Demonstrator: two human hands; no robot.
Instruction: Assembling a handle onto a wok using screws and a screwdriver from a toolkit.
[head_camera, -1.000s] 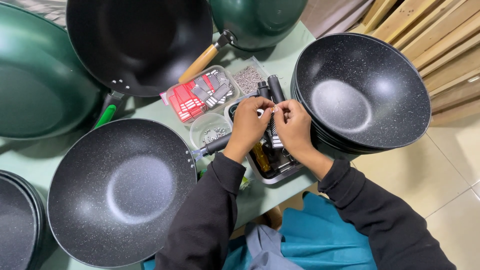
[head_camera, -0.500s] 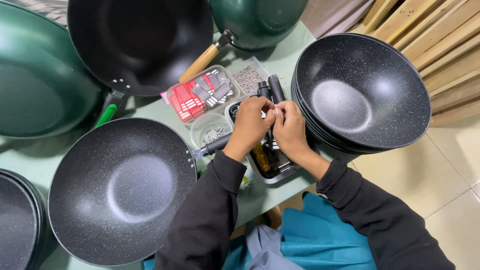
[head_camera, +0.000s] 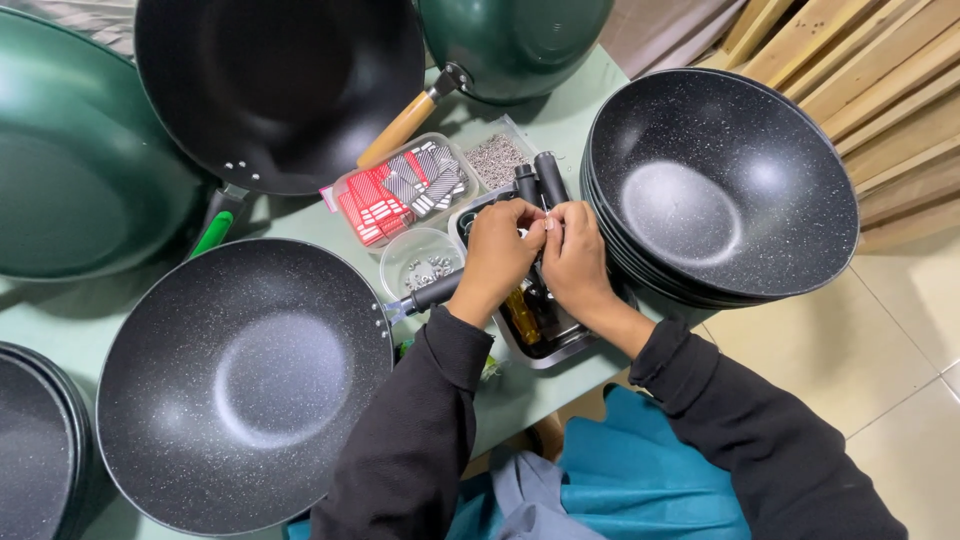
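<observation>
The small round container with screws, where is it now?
In the head view, the round container sits on the green table, just left of the left hand, below the red-and-grey parts box and above the speckled wok.

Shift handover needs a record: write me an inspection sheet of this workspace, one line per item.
Surface: pale green table, crowded.
Job's things: metal tray under both hands, holding black handles and a yellow-handled tool; something tiny between the fingertips, too small to tell.
Clutter: speckled black wok near left, stack of speckled woks right, green pans behind; tub of red and striped packets, round tub of screws.
Hands: left hand and right hand pinched together above the tray.
Cables: nothing seen.
Surroundings: wooden slats, tiled floor.
</observation>
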